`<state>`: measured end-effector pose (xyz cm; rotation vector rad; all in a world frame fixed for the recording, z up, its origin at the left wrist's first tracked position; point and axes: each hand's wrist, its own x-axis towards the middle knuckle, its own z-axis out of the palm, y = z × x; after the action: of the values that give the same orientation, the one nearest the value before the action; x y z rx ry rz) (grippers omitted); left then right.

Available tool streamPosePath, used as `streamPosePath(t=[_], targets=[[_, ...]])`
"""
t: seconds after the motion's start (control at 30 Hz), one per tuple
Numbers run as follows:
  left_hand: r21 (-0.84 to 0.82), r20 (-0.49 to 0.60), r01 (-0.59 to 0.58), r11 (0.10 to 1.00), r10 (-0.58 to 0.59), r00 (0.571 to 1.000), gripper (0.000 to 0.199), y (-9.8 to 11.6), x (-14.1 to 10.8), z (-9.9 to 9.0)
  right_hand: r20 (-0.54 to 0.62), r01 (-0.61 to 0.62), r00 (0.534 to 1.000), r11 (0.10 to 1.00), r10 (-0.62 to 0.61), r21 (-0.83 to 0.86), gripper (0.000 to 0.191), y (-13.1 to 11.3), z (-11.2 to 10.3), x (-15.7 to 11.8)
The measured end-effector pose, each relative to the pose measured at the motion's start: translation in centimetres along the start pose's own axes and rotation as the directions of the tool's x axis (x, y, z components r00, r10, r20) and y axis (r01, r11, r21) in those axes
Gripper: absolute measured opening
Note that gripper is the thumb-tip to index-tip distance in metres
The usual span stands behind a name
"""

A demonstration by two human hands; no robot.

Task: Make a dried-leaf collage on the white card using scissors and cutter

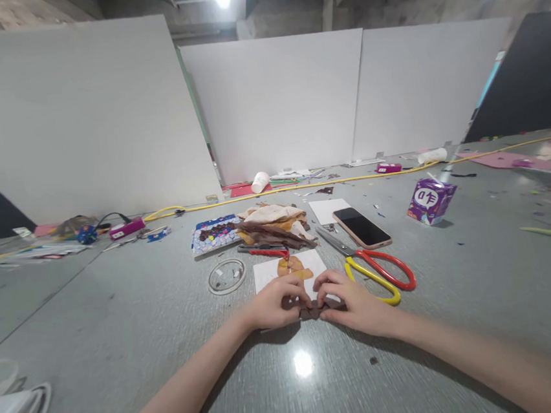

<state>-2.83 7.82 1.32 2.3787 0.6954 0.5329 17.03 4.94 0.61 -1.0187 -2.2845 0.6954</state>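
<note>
A strip of dark brown material (310, 312), perhaps cloth or leather, lies along the near edge of a white sheet (265, 271). From the left, my left hand (277, 302) is closed with fingertips pressed on the strip. My right hand (347, 300) pinches the strip from the other side, a small gap between the hands. Tan-orange cut pieces (290, 267) lie on the sheet just beyond my fingers. Large scissors with red and yellow handles (384, 272) lie beside my right hand. Red-handled pliers or snips (267, 253) rest beyond the sheet.
Behind the sheet sits a pile of brown and cream scraps (274, 223), beside a blue-and-white patterned piece (214, 235). A phone (362, 227), a purple drink carton (431, 201) and a clear round lid or ring (226, 276) surround the work. A yellow cable (303, 187) crosses behind.
</note>
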Motion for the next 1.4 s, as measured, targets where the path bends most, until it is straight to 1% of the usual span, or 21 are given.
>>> streamPosePath(t=[0.17, 0.33, 0.6, 0.7, 0.8, 0.87, 0.93, 1.1, 1.2, 1.4], targets=[[-0.002, 0.01, 0.025, 1.0, -0.025, 1.0, 0.023, 0.3, 0.0, 0.0, -0.05, 0.005, 0.999, 1.0, -0.004, 0.012, 0.008, 0.1, 0.4, -0.1], [-0.01, 0.009, 0.045, 0.999, -0.045, 0.999, 0.023, 0.4, 0.2, -0.1, -0.08, -0.084, 0.993, 0.996, 0.086, 0.026, 0.014, 0.2, 0.9, 0.3], [-0.016, 0.013, 0.046, 0.999, -0.046, 0.999, 0.024, 0.3, 0.2, -0.1, -0.089, -0.143, 0.985, 0.989, 0.147, 0.046, 0.016, 0.4, 1.3, 0.6], [-0.021, 0.009, 0.044, 0.999, -0.044, 0.999, 0.024, 0.3, 0.2, -0.1, -0.082, -0.141, 0.986, 0.988, 0.145, 0.059, 0.016, 0.2, 1.1, 0.5], [-0.024, 0.007, 0.03, 0.999, -0.03, 1.0, 0.025, 0.1, 0.2, 0.0, -0.043, -0.123, 0.991, 0.99, 0.127, 0.074, 0.01, 0.0, 0.9, 0.4], [-0.018, 0.006, 0.014, 1.0, -0.014, 1.0, 0.026, 0.0, 0.2, 0.0, -0.017, -0.106, 0.994, 0.992, 0.107, 0.073, 0.022, -0.1, 0.7, 0.3], [-0.009, 0.006, 0.003, 1.0, -0.003, 1.0, 0.027, 0.0, 0.2, 0.0, -0.011, -0.085, 0.996, 0.995, 0.086, 0.061, 0.027, -0.1, 0.6, 0.2], [0.012, 0.009, -0.014, 1.0, 0.014, 1.0, 0.023, 0.1, 0.1, -0.1, -0.028, -0.023, 0.999, 0.999, 0.024, 0.045, 0.013, -0.1, 0.7, 0.1], [0.019, 0.007, -0.018, 1.0, 0.018, 1.0, 0.024, 0.2, 0.1, -0.1, -0.041, -0.027, 0.999, 0.999, 0.029, 0.047, 0.008, 0.0, 0.7, 0.1], [0.037, 0.007, -0.014, 0.999, 0.013, 1.0, 0.028, 0.2, 0.0, -0.1, -0.043, -0.044, 0.998, 0.997, 0.047, 0.069, 0.007, 0.0, 0.6, 0.1]])
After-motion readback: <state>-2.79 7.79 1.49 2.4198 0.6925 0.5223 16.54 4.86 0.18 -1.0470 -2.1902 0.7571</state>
